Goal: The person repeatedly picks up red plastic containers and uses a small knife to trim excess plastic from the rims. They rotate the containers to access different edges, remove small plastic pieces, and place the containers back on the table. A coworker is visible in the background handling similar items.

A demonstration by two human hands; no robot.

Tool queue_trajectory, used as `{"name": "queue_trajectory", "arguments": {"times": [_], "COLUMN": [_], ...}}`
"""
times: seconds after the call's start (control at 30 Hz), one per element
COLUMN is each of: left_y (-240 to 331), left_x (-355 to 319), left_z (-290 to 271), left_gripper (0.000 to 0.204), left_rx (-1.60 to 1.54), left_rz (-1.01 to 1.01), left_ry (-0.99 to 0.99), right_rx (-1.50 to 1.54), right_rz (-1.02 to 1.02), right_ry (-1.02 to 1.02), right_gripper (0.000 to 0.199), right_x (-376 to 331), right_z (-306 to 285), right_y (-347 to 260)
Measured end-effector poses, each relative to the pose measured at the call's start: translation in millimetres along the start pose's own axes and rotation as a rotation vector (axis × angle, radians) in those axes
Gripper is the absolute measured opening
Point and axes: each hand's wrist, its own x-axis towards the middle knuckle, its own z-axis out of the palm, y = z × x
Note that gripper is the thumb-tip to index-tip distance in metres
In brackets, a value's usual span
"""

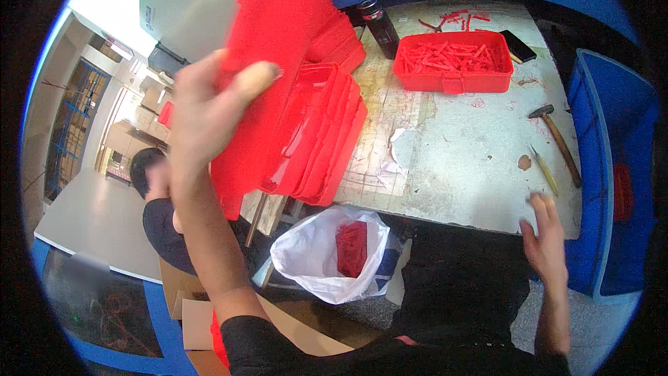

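My left hand (205,108) is raised at the left and closed on a long, flat red plastic panel (278,42), thumb on its near face. Motion blurs the panel, and its top runs out of view. Just behind it, several red plastic trays (330,136) stand nested on their sides at the table's left edge. My right hand (546,240) is held at the front right edge of the table (452,167), empty, its fingers apart. Closest to it lies a thin knife-like tool with a yellow handle (546,174), beside a wooden-handled hammer (562,143).
A red bin (452,83) full of red plastic strips stands at the back, between a black bottle (380,28) and a dark phone-like slab (520,47). Below the table hangs a white bag (299,261) with red scraps. A blue crate (595,181) borders the right; another person (163,226) is at left.
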Motion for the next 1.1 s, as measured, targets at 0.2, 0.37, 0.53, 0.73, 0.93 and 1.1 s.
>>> {"name": "queue_trajectory", "arguments": {"times": [0.2, 0.37, 0.53, 0.73, 0.93, 1.1], "left_y": [-137, -239, -246, -203, -148, -109], "left_x": [26, 7, 18, 16, 29, 15], "left_z": [96, 96, 96, 120, 103, 100], "left_gripper": [0.034, 0.033, 0.037, 0.056, 0.073, 0.043], "left_rx": [1.025, 0.87, 0.813, 0.866, 0.514, 0.228], "left_rz": [-0.055, -0.139, -0.163, -0.358, -0.516, -0.157], "left_ry": [-0.182, -0.201, -0.283, -0.389, -0.516, -0.186], "right_rx": [-0.099, -0.36, -0.658, -0.737, -0.635, -0.123], "right_rz": [-0.101, 0.291, 0.569, 0.508, 0.578, 0.736], "right_ry": [-0.261, -0.13, -0.518, -0.647, -0.617, -0.345], "right_gripper": [0.028, 0.021, 0.038, 0.045, 0.046, 0.047], "right_x": [-24, 26, 91, 90, 94, 90], "right_z": [-181, -231, -168, -68, -57, -116], "right_y": [13, 136, 315, 458, 471, 404]}}
